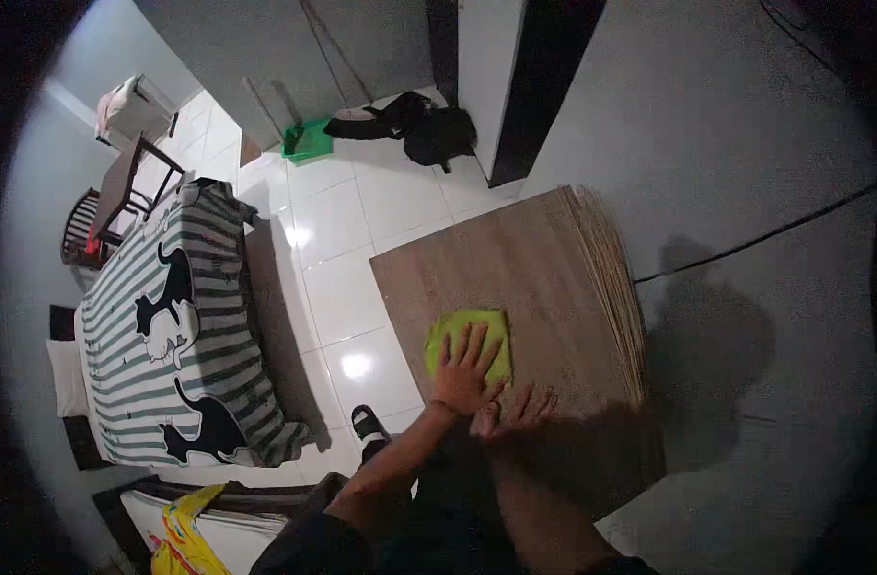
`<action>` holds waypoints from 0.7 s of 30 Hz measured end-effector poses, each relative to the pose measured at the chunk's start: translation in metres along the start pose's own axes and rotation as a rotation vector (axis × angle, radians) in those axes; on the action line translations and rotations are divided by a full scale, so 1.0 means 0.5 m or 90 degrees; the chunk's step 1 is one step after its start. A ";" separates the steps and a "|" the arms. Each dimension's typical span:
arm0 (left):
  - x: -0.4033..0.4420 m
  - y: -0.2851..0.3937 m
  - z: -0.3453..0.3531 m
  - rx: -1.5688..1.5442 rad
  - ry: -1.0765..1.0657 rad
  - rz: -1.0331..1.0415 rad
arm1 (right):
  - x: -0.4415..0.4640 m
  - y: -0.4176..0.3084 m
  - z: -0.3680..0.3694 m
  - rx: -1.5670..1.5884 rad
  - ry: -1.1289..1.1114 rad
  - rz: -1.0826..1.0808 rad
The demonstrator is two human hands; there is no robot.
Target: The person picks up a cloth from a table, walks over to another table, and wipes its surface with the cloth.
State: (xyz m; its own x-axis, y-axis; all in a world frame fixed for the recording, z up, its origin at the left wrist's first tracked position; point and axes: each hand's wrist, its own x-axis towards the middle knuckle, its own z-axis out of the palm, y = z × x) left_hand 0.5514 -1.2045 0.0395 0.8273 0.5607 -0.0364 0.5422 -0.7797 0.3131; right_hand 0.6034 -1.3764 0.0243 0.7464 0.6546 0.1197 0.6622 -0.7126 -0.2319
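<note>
A folded yellow-green cloth (491,326) lies on a brown wood-patterned surface (534,259). My left hand (465,372) rests flat on the cloth with its fingers spread, pressing it against the surface. Just to the right and slightly nearer to me, my right hand (517,412) lies on the bare brown surface, fingers apart and nothing held. The two hands are close together near the thumbs.
A bed with a striped cat-pattern cover (199,316) stands at the left. A green dustpan (309,142) and a dark bag (440,134) sit by the far wall. Behind the bed are a dark table (120,187) and chair. A cable (764,238) crosses the right wall.
</note>
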 end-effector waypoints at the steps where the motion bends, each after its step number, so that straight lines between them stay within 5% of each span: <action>1: -0.022 -0.007 0.003 -0.031 -0.007 -0.002 | 0.003 0.001 -0.004 0.011 -0.022 0.010; 7: 0.012 -0.089 -0.032 0.017 0.064 -0.187 | 0.011 -0.014 -0.030 0.085 -0.031 0.027; 9: 0.072 -0.104 -0.039 0.031 0.101 -0.251 | 0.022 -0.024 -0.055 0.044 -0.130 0.073; 13: 0.160 -0.058 -0.033 0.071 0.058 -0.215 | 0.022 -0.023 -0.036 -0.065 -0.175 0.099; 15: 0.145 -0.020 -0.029 0.037 0.041 -0.158 | 0.011 -0.004 -0.016 0.035 0.002 -0.003; 21: -0.019 0.014 -0.008 -0.036 -0.053 -0.026 | 0.008 0.012 0.016 0.093 0.059 -0.028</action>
State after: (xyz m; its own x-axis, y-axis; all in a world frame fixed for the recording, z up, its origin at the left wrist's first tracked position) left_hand 0.5467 -1.2144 0.0457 0.8153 0.5648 -0.1279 0.5686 -0.7387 0.3621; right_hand 0.6098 -1.3759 0.0155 0.7239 0.6540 0.2195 0.6830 -0.6346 -0.3617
